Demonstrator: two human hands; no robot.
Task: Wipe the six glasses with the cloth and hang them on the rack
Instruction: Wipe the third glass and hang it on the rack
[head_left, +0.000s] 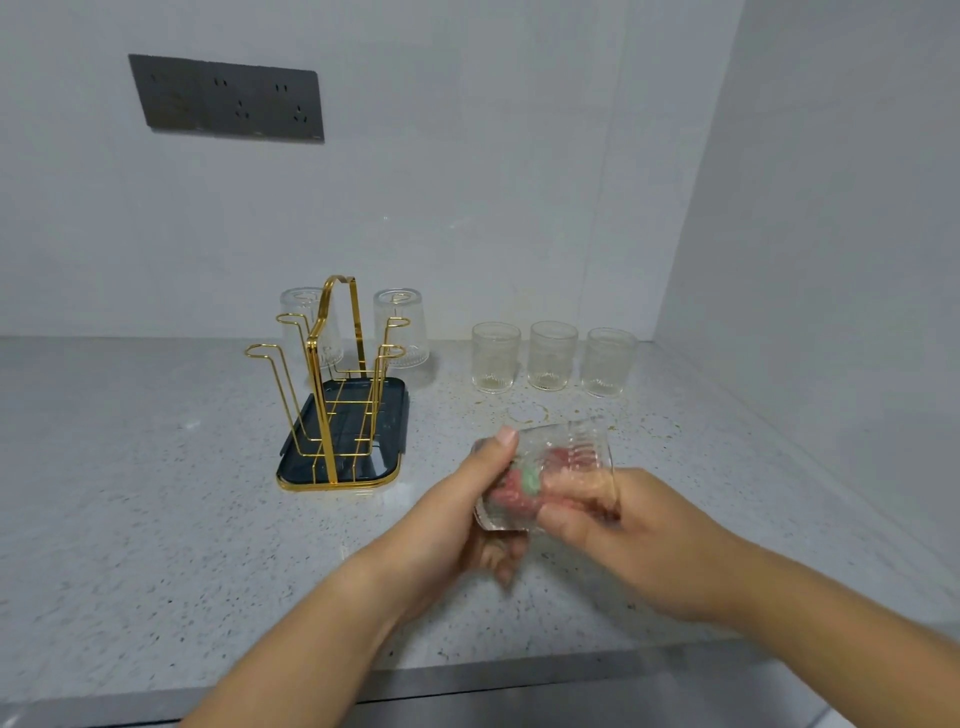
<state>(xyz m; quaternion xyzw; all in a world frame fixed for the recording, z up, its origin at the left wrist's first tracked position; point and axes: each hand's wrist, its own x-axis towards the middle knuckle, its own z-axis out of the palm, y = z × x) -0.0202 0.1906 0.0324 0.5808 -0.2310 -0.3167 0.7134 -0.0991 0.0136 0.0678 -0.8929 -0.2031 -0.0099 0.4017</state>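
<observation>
My left hand (457, 512) grips a clear ribbed glass (566, 447) lying tilted on its side above the counter. A red and green cloth (519, 486) is stuffed inside the glass, and the fingers of my right hand (623, 530) push into its mouth around the cloth. A gold wire rack (332, 384) stands on a dark tray (389, 415) at the left. Two glasses hang upside down on its far pegs, one on the left (306, 322) and one on the right (402, 325). Three upright glasses (553, 356) stand in a row near the back wall.
The speckled grey counter (156, 493) ends in a metal front edge (519, 680). A wall closes in on the right side (831, 260). A dark socket panel (226, 98) is mounted on the back wall.
</observation>
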